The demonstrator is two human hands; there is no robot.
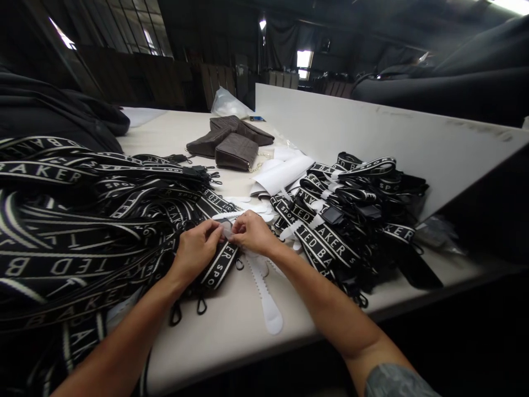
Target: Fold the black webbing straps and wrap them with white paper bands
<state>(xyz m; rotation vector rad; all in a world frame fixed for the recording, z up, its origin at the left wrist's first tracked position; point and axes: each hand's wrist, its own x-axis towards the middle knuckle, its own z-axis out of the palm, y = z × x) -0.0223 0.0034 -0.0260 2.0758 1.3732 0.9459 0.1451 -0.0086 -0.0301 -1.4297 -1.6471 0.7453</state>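
Observation:
My left hand [197, 248] and my right hand [250, 231] meet at the middle of the table [231, 331], both pinched on a folded black strap with white lettering [220, 264]. A white plastic tie [264, 292] lies under the hands and trails toward the table's front edge. The strap's black metal clips [188, 309] rest on the table below my left hand. Loose lettered straps are heaped in a large pile [74, 220] to the left. To the right sits a pile of folded, tied straps [351, 209].
Brown quilted bags [235, 144] lie at the back of the table, with white paper sheets [281, 173] beside them. A white board [372, 132] stands along the right side. Dark fabric [61, 116] is heaped at the far left.

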